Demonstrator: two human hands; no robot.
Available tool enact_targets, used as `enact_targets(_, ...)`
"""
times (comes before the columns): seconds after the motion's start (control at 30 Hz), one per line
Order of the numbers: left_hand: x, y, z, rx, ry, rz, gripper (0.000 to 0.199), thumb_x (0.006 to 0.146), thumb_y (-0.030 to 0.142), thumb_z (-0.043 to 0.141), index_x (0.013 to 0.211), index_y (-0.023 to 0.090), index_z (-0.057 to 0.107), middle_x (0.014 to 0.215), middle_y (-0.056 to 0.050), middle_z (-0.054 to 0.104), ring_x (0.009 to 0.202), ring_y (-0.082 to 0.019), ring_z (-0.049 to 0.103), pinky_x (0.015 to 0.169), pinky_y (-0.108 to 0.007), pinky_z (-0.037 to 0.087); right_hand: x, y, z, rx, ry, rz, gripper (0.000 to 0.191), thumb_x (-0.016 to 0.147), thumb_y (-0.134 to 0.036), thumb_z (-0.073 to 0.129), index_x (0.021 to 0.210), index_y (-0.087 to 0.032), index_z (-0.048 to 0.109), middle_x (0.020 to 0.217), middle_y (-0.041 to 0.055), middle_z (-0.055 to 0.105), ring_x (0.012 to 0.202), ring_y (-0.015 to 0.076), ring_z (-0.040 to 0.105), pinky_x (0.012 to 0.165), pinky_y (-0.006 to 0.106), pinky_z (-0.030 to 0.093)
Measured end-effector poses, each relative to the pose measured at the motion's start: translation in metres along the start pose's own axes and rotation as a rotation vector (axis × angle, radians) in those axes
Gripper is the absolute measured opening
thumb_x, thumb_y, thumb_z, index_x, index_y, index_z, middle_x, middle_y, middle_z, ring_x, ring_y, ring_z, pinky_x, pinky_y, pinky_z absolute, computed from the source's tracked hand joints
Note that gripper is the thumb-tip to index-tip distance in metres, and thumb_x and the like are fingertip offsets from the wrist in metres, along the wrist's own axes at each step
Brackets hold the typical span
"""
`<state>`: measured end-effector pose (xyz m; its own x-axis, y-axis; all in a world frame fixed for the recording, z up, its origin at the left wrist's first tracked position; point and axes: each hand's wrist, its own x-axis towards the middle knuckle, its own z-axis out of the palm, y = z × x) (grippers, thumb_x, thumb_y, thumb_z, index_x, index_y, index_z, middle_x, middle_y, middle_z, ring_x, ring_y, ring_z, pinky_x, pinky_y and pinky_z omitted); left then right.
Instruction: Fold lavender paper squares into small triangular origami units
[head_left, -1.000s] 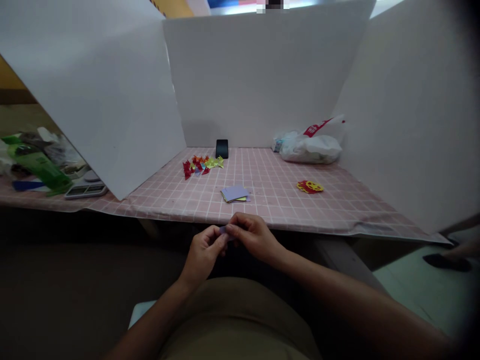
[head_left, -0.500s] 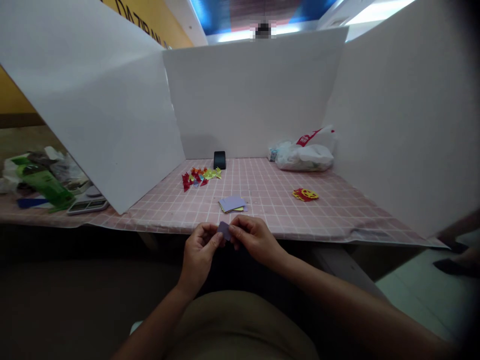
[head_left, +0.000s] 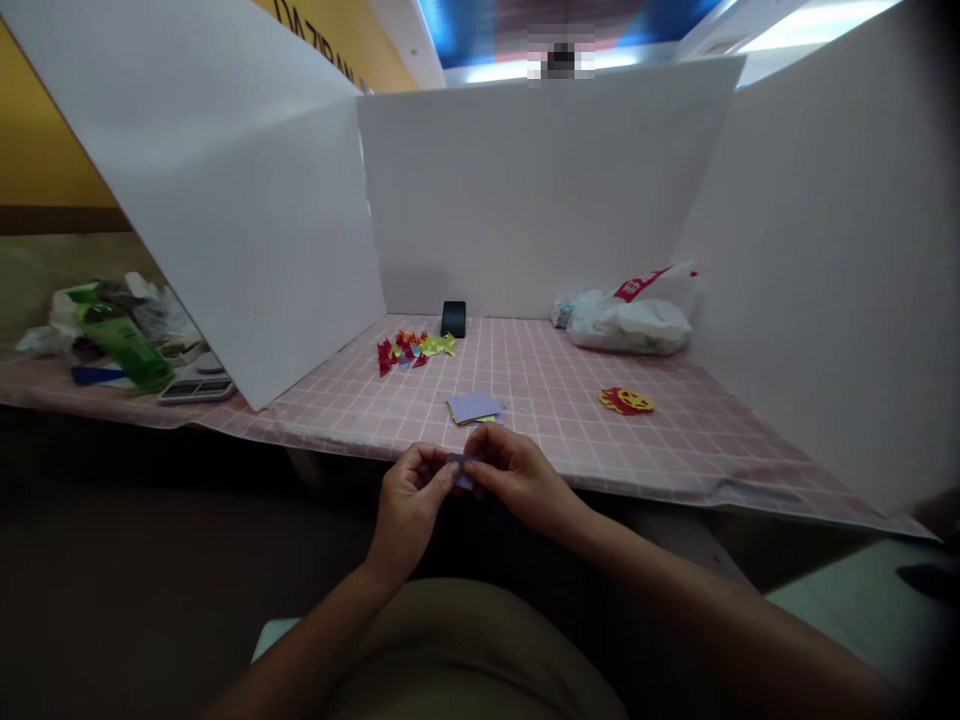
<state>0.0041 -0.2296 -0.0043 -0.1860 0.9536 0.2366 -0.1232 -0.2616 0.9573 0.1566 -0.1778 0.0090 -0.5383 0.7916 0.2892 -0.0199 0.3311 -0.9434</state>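
Observation:
Between both hands, just off the table's front edge, is a small piece of purple paper (head_left: 463, 481), folded on itself. My left hand (head_left: 414, 492) pinches its left side with thumb and fingers. On its right side my right hand (head_left: 517, 478) is closed, thumb pressed on the paper. Part of the sheet is hidden behind the fingers. Right beyond the hands lies a stack of paper squares (head_left: 474, 405), purple on top with yellow showing below. Farther back on the left sits a pile of small folded paper shapes (head_left: 412, 349) in red, orange, yellow and blue.
Yellow and red cut-out shapes (head_left: 627, 401) lie at right on the checked tablecloth (head_left: 547, 400). A phone (head_left: 454, 319) leans at the back, near a white plastic bag (head_left: 628, 322). White panels (head_left: 555, 200) enclose the table. Outside at left are a green bottle (head_left: 124, 345) and a scale (head_left: 196, 389).
The purple paper, a flat diamond before, now shows a folded upper edge, and my thumbs are closer together on it. The whole view has shifted slightly.

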Motion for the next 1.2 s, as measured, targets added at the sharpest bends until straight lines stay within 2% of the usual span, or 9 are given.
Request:
enact_targets(0.17,-0.004,-0.003,-0.004,-0.015,0.05,0.009,0.021,0.076,0.028,0.076,0.086,0.017,0.06,0.076,0.002,0.065,0.066,-0.012,0.063,0.064,-0.023,0.054,-0.003,0.001,0.008,0.102,0.028,-0.018,0.012,0.085,-0.024,0.064,0.087,-0.02,0.054,0.076,-0.0019,0.057,0.063,0.0109,0.055,0.057,0.025,0.046)
enact_targets(0.3,-0.005,-0.007,-0.009,0.011,0.052,0.011,0.02,0.076,0.029,0.075,0.081,0.017,0.06,0.074,0.002,0.062,0.064,-0.011,0.062,0.062,-0.023,0.053,-0.005,0.002,0.01,0.067,0.033,-0.016,0.009,0.086,-0.023,0.063,0.088,-0.02,0.054,0.075,-0.0021,0.056,0.063,0.0111,0.054,0.059,0.026,0.046)
enact_targets(0.4,-0.005,-0.008,-0.012,-0.017,0.053,-0.007,0.024,0.075,0.03,0.076,0.089,0.018,0.061,0.077,0.001,0.064,0.066,-0.013,0.063,0.065,-0.025,0.054,-0.006,0.006,0.011,0.009,0.02,-0.028,0.007,0.087,-0.021,0.061,0.09,-0.02,0.055,0.078,-0.0012,0.056,0.066,0.012,0.054,0.06,0.026,0.047)
enact_targets(0.6,-0.007,-0.008,-0.016,0.027,0.023,-0.029,0.017,0.074,0.028,0.075,0.079,0.016,0.063,0.073,0.001,0.064,0.066,-0.012,0.061,0.066,-0.024,0.053,-0.008,0.013,0.013,-0.035,-0.007,-0.029,0.007,0.088,-0.019,0.06,0.09,-0.02,0.054,0.077,-0.0017,0.055,0.066,0.0119,0.053,0.06,0.027,0.045)
enact_targets(0.9,-0.01,-0.009,-0.021,-0.035,-0.043,-0.095,0.017,0.076,0.029,0.074,0.08,0.017,0.063,0.073,0.002,0.064,0.066,-0.013,0.062,0.065,-0.025,0.053,-0.007,0.009,0.013,0.02,-0.016,0.04,0.008,0.083,-0.023,0.062,0.087,-0.02,0.056,0.073,-0.0022,0.055,0.063,0.012,0.052,0.058,0.027,0.042)
enact_targets(1.2,-0.011,-0.006,-0.022,-0.037,-0.053,-0.116,0.014,0.074,0.025,0.074,0.081,0.017,0.064,0.073,0.002,0.062,0.065,-0.01,0.055,0.062,-0.021,0.045,-0.009,0.005,0.014,0.069,-0.025,0.099,0.007,0.079,-0.022,0.062,0.085,-0.019,0.058,0.07,-0.0027,0.055,0.061,0.0116,0.052,0.057,0.027,0.042)
